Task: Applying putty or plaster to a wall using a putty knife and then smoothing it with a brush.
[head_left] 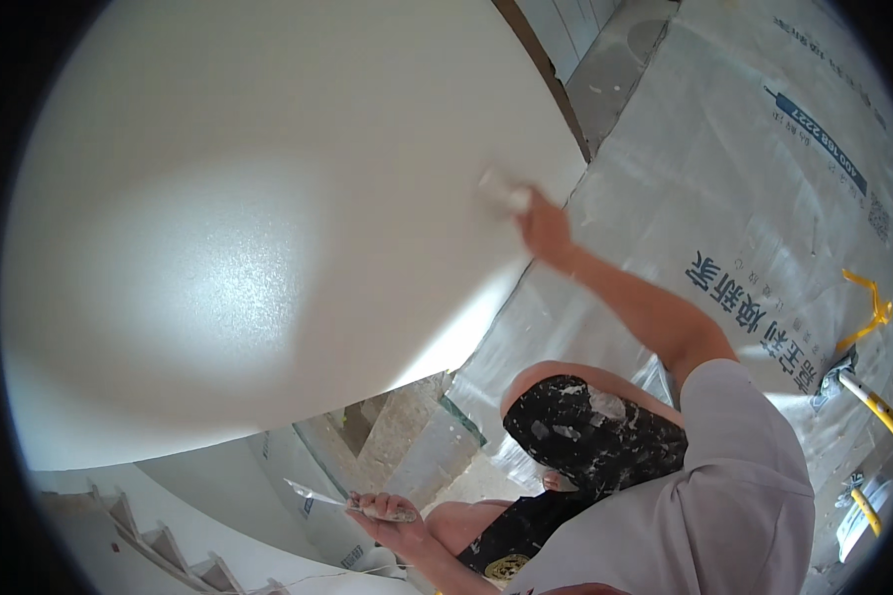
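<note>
My right hand (546,234) is closed around a small pale tool (506,193). Motion blurs the tool, so its exact kind cannot be made out. It is at the surface of the large white wall (268,129), close to the wall's lower right edge. Lower down, my left hand (392,521) grips the handle of a putty knife (313,494). Its thin, whitish blade points up and left, apart from the wall.
Printed plastic sheeting (645,228) covers the floor at right. Yellow-handled poles (883,416) and a yellow strap (875,315) lie at the far right. My bent knee, in paint-spattered black shorts (590,431), is below my right arm. Stairs (159,540) show at lower left.
</note>
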A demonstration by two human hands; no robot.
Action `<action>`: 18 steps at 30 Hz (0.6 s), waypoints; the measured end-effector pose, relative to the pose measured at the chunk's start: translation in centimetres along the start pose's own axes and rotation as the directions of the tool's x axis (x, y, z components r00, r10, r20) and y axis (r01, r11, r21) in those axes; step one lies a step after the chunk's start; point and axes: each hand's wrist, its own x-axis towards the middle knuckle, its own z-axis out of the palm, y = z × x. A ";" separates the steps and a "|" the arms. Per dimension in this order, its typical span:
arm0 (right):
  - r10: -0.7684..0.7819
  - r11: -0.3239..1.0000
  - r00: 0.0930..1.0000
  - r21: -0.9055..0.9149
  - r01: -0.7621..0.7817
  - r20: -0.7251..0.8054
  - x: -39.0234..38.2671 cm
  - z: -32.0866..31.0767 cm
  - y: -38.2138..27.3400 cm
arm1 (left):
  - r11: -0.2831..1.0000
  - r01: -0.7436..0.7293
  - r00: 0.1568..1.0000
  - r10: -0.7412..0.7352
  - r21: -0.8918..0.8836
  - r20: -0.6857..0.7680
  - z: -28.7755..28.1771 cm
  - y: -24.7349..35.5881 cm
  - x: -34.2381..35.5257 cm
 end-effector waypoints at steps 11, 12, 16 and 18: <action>-0.543 0.833 0.840 -0.123 0.539 -0.001 4.0 -2.6 -4.1 | 0.999 -0.038 0.998 0.038 0.004 -0.044 -0.2 -0.6 1.2; -0.452 0.880 0.891 -0.184 0.437 -0.044 4.4 -3.2 -1.1 | 1.000 -0.027 0.999 0.027 -0.009 -0.045 -0.4 -0.6 1.0; -0.459 0.858 0.843 -0.386 0.338 -0.280 12.6 -7.6 -0.1 | 0.998 -0.050 0.999 0.050 0.026 -0.006 -1.1 0.2 0.4; -0.536 0.836 0.762 -0.353 0.420 -0.362 14.3 -9.1 -6.2 | 0.991 -0.116 0.992 0.119 0.073 -0.032 -1.4 1.2 -0.4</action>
